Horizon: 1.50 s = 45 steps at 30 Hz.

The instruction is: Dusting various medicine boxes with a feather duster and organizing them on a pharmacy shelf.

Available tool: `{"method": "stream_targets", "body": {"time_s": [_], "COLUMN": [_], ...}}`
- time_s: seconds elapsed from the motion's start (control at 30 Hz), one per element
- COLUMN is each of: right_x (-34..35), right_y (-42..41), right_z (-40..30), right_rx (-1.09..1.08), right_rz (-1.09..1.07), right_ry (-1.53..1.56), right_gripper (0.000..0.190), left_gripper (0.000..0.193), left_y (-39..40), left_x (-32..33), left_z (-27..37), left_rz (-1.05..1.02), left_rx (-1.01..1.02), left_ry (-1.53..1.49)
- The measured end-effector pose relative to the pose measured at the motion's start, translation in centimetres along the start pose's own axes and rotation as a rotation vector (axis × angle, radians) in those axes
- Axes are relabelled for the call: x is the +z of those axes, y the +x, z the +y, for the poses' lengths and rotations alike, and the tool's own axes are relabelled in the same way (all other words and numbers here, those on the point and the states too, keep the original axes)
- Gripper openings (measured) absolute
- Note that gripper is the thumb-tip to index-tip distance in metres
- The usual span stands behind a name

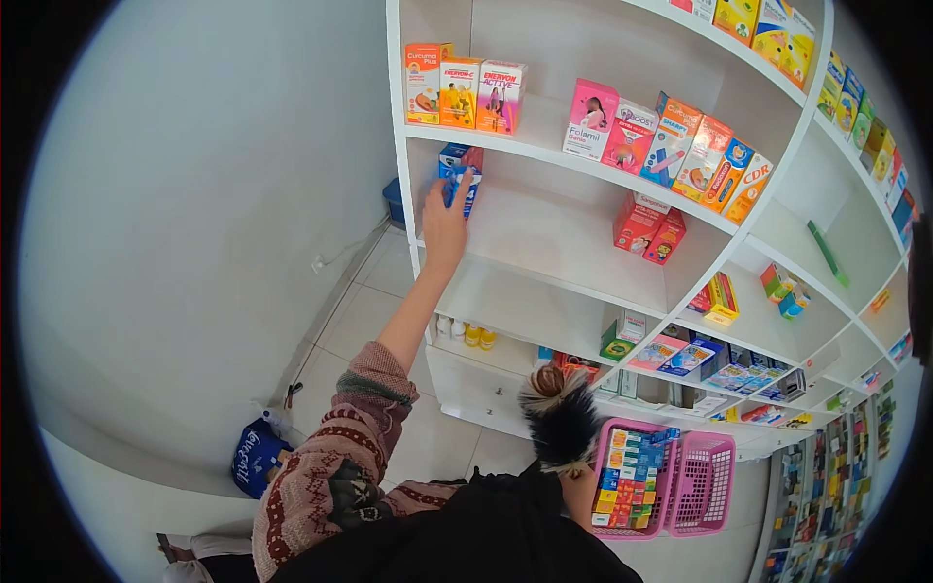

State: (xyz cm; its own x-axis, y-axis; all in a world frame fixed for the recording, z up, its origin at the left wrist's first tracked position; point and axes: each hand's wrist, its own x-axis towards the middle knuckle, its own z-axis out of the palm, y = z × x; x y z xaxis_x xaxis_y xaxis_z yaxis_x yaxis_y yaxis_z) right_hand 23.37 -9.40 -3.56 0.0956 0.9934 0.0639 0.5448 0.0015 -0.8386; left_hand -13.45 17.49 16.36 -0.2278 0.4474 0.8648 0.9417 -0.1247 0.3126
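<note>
My left hand [446, 222] reaches into the left end of a white shelf, its fingers around a small blue medicine box [456, 182]. That box is against other blue boxes [453, 154] at the shelf's side wall; my fingers hide part of it. Low at the centre, my right hand [579, 495] grips a fluffy black and cream duster [560, 423], its grip partly hidden. Beside it on the floor stands a pink plastic basket [665, 503] holding many small medicine boxes [627, 481]. Red boxes [641, 224] stand at the right end of the same shelf.
Vitamin boxes [503, 98] line the shelf board [539, 149] above my left hand. Small bottles [466, 334] stand lower down. A second pink basket [703, 481] adjoins the first. A blue bag [255, 459] lies by the left wall, near a cable [348, 251]. Grey fabric [219, 545] shows bottom left.
</note>
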Motion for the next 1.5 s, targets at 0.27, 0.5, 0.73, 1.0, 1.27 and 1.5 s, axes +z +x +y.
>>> {"method": "stream_targets", "body": {"time_s": [0.27,0.5,0.73,1.0,1.27,1.5], "right_x": [0.1,0.6,1.6,1.9,-0.1,-6.6], "right_y": [-0.1,-0.2,-0.5,-0.7,-1.1,-4.6], "right_z": [-1.1,-1.1,-1.1,-0.7,1.5,6.7], "right_rx": [-0.033,-0.047,-0.036,-0.028,0.082,0.344], "right_rz": [-0.006,-0.030,-0.107,-0.132,-0.047,0.006], "right_ry": [-0.014,-0.025,-0.033,-0.091,0.013,-0.027], "right_gripper": [0.017,0.021,0.027,0.032,0.033,0.040], "left_gripper": [0.055,0.041,0.054,0.048,0.048,0.049], "left_y": [-0.8,-2.6,-2.9,-4.6,-16.8,-31.5], "left_x": [-1.2,0.2,3.5,1.6,-2.7,0.3], "left_z": [0.9,0.1,-1.7,-1.5,9.3,18.9], "left_rz": [0.094,-0.186,-0.164,-0.276,-0.198,-0.846], "left_rx": [0.015,0.030,-0.004,0.002,-0.029,0.063], "left_ry": [0.148,0.100,0.181,0.103,-0.423,-0.694]}}
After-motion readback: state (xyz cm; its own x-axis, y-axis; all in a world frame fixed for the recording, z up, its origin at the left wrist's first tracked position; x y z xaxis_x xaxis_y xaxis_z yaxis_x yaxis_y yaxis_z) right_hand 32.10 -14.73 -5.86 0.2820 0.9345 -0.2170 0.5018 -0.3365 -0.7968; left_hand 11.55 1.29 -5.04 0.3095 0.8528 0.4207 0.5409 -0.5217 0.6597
